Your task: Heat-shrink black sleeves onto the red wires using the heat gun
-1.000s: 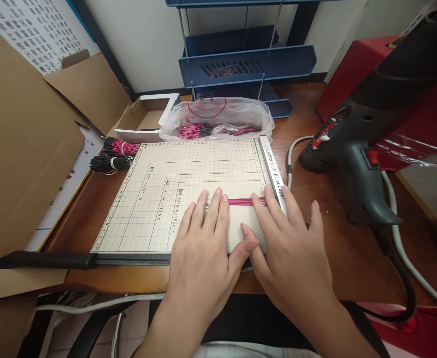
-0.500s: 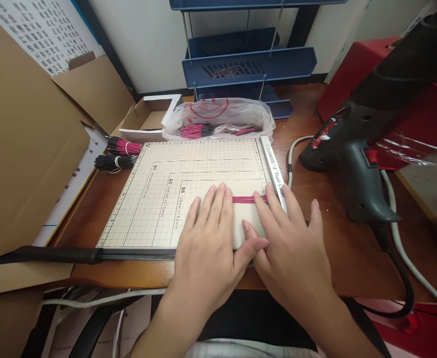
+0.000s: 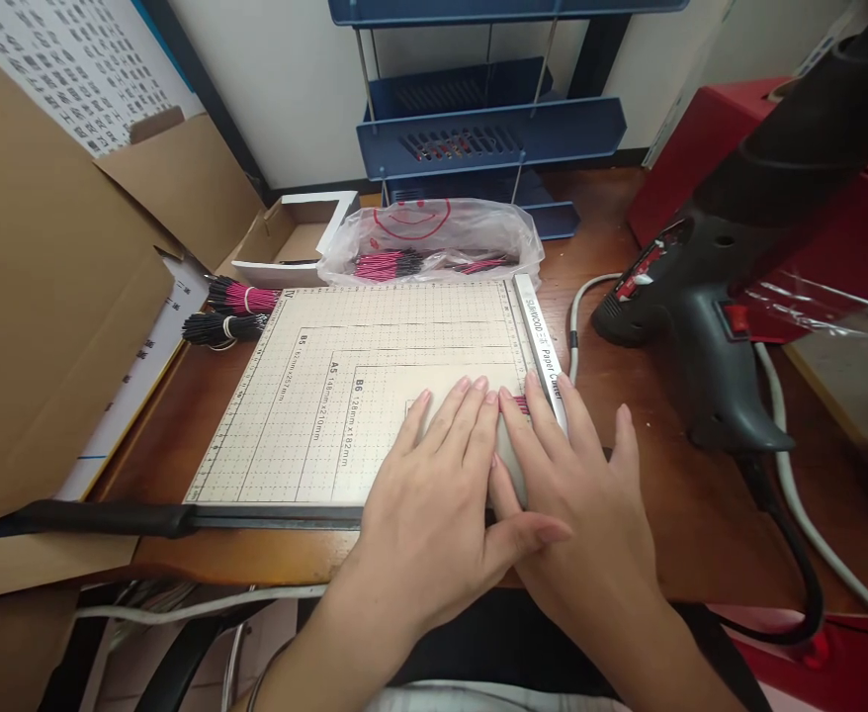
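Both hands lie palm down on a cream paper cutter [image 3: 315, 396] printed with a grid. My left hand [image 3: 434, 475] is flat with its fingers stretched out, its thumb reaching over toward the other hand. My right hand [image 3: 574, 475] is also flat and spread, its fingertips by the white ruler edge [image 3: 542, 341]. Beneath the hands runs a row of thin pink-red wires [image 3: 521, 404]; only a short piece shows between the fingers and the rest is hidden. The cutter's black handle [image 3: 108, 517] lies down along the front edge.
Two wire bundles [image 3: 241, 297] lie left of the cutter. Behind it are a plastic bag [image 3: 419, 222] of wires, an open small box [image 3: 286, 237] and a blue rack [image 3: 485, 129]. A heat gun [image 3: 708, 316] with its cable stands right; a cardboard box [image 3: 41, 287] borders the left.
My left hand has slid right along the wires toward my right hand, so less of them shows. The right hand has stayed almost in place. The view has shifted slightly.
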Tool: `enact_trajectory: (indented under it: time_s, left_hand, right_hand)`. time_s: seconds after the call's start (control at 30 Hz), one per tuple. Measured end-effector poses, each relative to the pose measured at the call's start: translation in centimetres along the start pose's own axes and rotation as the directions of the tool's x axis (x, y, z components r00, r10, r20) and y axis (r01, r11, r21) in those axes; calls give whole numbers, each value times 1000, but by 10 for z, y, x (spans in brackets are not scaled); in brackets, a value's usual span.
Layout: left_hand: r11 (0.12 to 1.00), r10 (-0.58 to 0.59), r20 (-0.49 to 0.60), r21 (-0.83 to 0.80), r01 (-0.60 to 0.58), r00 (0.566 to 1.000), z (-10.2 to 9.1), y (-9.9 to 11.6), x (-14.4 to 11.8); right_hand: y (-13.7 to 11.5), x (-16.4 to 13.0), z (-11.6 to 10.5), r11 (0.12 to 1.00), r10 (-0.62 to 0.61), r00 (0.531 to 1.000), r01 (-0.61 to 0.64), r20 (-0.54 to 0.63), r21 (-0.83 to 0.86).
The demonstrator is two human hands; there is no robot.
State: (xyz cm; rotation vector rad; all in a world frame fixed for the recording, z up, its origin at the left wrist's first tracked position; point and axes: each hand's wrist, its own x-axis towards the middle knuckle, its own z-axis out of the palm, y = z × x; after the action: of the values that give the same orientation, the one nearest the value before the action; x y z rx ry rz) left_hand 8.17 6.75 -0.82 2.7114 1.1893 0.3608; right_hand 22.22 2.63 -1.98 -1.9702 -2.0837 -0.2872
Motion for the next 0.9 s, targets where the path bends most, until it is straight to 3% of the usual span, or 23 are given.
enact_trajectory:
  time_s: [0.3,0.43,0.57,0.7,0.9]
  left_hand:
    - [1000,-7,-14,-5,7,1000,0,2,1]
    - [1000,-23,-15,-21,23,1000,-1,3,0]
    - [999,-36,11,-25,37,999,-1,4,0]
    - [999,-40,17,-16,40,999,-1,4,1]
    - [1000,-16,2,4,16,1000,-2,3,2]
  right_hand:
    - [0,-2,2,999,15,1000,-15,15,35]
    - [5,-3,0,982,56,997,-46,-48,186]
    - [20,0,-11,911,193,974,-133,-117,390]
    - [39,15,-21,865,310,939,-214,-147,455]
    - [49,40,-19,853,257,963,-187,-80,487]
